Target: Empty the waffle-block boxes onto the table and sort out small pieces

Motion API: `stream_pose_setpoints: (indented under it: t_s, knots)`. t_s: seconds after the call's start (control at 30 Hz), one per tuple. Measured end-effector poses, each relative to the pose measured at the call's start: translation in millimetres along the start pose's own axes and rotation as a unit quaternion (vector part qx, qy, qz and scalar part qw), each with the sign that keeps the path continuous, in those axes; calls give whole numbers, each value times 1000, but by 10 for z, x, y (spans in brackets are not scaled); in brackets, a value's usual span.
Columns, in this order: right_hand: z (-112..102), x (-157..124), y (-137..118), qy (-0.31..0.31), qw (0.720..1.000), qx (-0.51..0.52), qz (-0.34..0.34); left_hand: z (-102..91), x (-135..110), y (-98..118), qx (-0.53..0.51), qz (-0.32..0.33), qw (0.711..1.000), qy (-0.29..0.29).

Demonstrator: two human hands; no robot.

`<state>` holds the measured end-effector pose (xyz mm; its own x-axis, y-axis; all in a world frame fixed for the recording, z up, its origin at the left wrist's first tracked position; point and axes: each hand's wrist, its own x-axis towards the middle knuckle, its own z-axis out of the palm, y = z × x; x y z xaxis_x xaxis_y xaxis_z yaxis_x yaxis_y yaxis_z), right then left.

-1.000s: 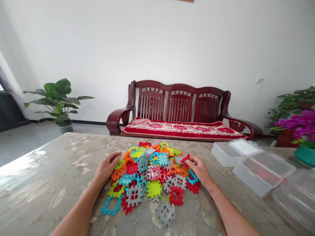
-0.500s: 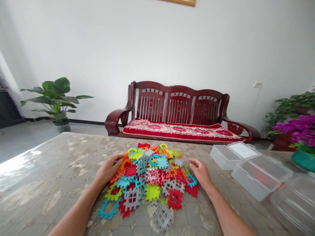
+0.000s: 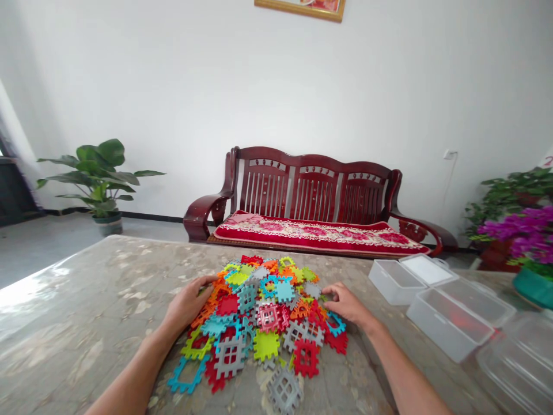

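At the near side of the surface (image 3: 108,300), a grey window panel (image 3: 284,390) is being supported low at the fringe of the pile, while a blue frame (image 3: 181,385) is being shown at its near left corner. Beyond these, the pile of toothed panels (image 3: 268,317) is being spread in the middle as a loose, overlapping mound, by which many colours and shapes are being exposed. The left hand (image 3: 189,301) is being rested along the left flank and the right hand (image 3: 347,305) is being poised at the right flank, near a grey solid panel (image 3: 311,289); both are being carried open, fingers loosely curved, and no gripped piece is being shown, though fingertip contact cannot be told. The mound is apparently being bracketed so that either side can be reached. On the right, a near clear box (image 3: 444,331) and a far clear box (image 3: 391,288) are being set apart from the pile, presumably so that the right arm is not being crowded. Wide sideways room is being offered on the left; at the far edge, the surface is being backed by a wooden bench (image 3: 318,178).
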<state>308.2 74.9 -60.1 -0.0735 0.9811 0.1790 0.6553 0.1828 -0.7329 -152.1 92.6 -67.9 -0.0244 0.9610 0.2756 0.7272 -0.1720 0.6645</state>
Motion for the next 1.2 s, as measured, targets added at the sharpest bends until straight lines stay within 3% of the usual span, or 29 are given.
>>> stream_pose_setpoints:
  t_s: [0.37, 0.6, 0.93, 1.03, 1.13, 1.2]
  knots:
    - [81, -19, -45, -28, 999, 1, 38, 31, 7, -50, 13, 0, 1000, 3]
    - [93, -56, -105, 40, 993, -113, -18, 49, 2, -72, 20, 3, 1000, -3]
    - [2, 25, -45, -2, 1000, 24, 8, 58, -7, -79, 16, -2, 1000, -3]
    - [-101, 74, -58, 47, 998, 52, 5, 45, -8, -58, 10, -8, 1000, -6]
    - [-183, 100, -35, 156, 988, 12, -14, 35, -7, -37, 3, -7, 1000, -5]
    - [-203, 96, 33, 187, 982, -18, -24, 33, -4, -32, 7, -7, 1000, -4]
